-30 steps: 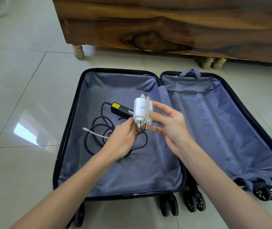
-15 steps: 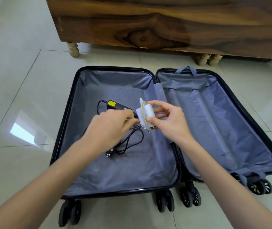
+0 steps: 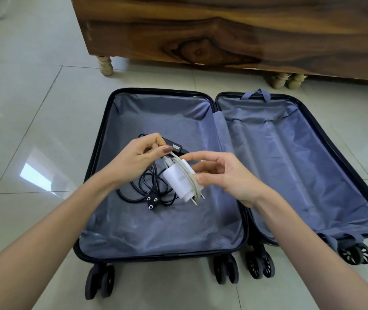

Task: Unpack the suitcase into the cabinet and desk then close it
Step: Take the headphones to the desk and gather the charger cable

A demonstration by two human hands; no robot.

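A black suitcase (image 3: 102, 139) with blue-grey lining lies open flat on the tiled floor. Over its left half, my right hand (image 3: 225, 175) holds a white charger (image 3: 178, 182) with a white cable wound around it, prongs pointing down. My left hand (image 3: 138, 157) pinches the end of that white cable just above the charger. Under my hands, a black power adapter (image 3: 176, 148) with its coiled black cord and three-pin plug (image 3: 151, 201) lies on the lining. The right half (image 3: 290, 164) of the suitcase holds nothing visible.
A dark wooden cabinet (image 3: 223, 34) on turned pale legs (image 3: 105, 64) stands right behind the suitcase. Pale glossy floor tiles (image 3: 33, 130) surround it. The suitcase wheels (image 3: 225, 269) point toward me.
The charger has turned over so its prongs point down. My left hand rose from the black cord side to pinch the cable end at the charger's top; the view shifted slightly.
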